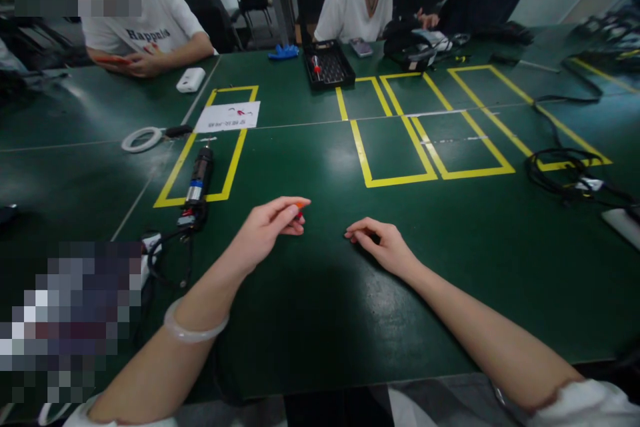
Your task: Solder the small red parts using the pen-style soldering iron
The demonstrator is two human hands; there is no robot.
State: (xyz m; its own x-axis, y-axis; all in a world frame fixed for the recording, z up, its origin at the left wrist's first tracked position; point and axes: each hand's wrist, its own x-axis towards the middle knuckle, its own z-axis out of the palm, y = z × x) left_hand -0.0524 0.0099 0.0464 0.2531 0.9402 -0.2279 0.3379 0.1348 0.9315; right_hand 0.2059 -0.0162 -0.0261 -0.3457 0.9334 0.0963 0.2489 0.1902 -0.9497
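Observation:
My left hand [270, 227], with a pale bangle [195, 328] on its wrist, is closed on a small orange and red piece [300, 207] between thumb and fingers. Most of that piece is hidden, so its kind does not show. To the right, my right hand [377, 243] hovers at or on the green table [320, 333], its fingers curled and thumb near the fingertips. Whether anything is pinched there I cannot make out. Left of my left hand lies an electric screwdriver [197, 180] with a black cable, over a yellow tape outline.
A white paper sign [227, 117], a white cable coil [143, 140] and a white case [191, 80] lie left. A black tray [327, 65] holds a red-handled screwdriver [316, 65]. Yellow tape rectangles [400, 181] and black cables [563, 173] are right. Several people sit or stand across.

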